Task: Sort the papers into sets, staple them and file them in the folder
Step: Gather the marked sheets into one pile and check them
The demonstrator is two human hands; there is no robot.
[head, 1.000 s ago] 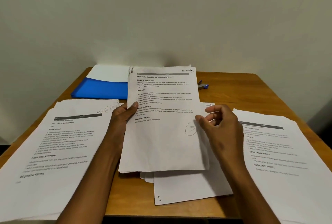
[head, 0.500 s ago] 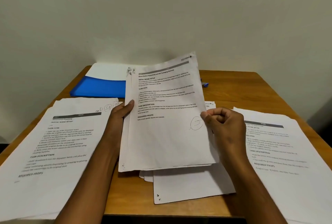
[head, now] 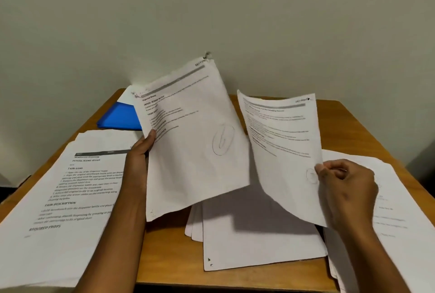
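Above the middle of the tabletop the person is partway through sorting. The left hand grips the remaining bundle of sheets by its left edge, thumb on the printed face, tilted up toward the wall. The right hand pinches a single page at its right edge, beside a circled pencil mark, and holds it lifted clear of the bundle. Three lots of paper lie below: the left pile, the middle pile face down, and the right pile under the right wrist. The blue folder sits at the back left, nothing stapled that I can see.

To my eye the next move is to read that circled number and lay the page squarely on whichever pile matches; the sheet is limp and could slide crooked.

Half a second ago both hands shared one bundle with the top page only peeling up; now that page is separated and carried rightward.
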